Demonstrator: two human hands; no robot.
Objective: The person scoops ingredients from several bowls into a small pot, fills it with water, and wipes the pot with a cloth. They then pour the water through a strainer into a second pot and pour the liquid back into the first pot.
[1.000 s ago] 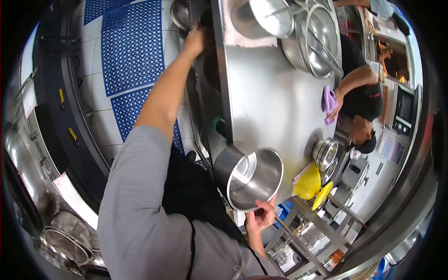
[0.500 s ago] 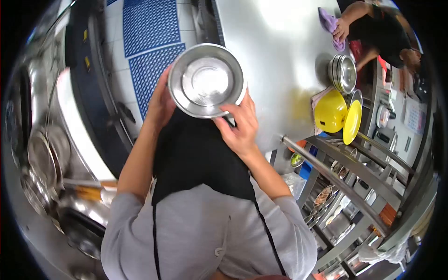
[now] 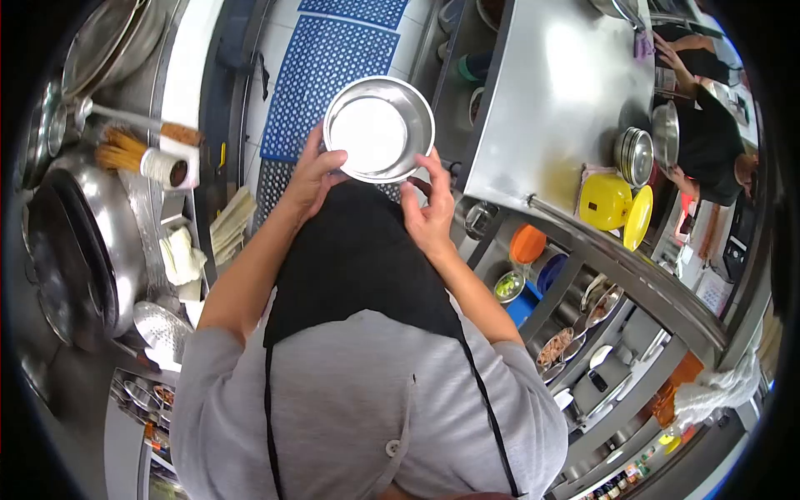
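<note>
A round stainless steel bowl (image 3: 421, 125) is held out in front of my black apron, its open top facing me. Bright light glares off its bottom, and no contents can be made out. My left hand (image 3: 315, 177) grips the lower left rim, thumb on top and fingers underneath. At the lower right, my right hand (image 3: 429, 204) pinches the rim between thumb and fingers. Part of the fingers of both hands is hidden behind the bowl.
A steel table (image 3: 533, 117) at the right bears stacked bowls (image 3: 635, 157) and a yellow container (image 3: 602, 200) with its lid. Beyond it, another person holds a steel bowl (image 3: 666, 133). Woks (image 3: 92, 250) and a brush (image 3: 137, 158) stand left; blue mats (image 3: 329, 87) cover the floor.
My view has turned, and the cooking area at left shows more. My left thumb now lies over the bowl's rim. The other person now holds a bowl beside the table.
</note>
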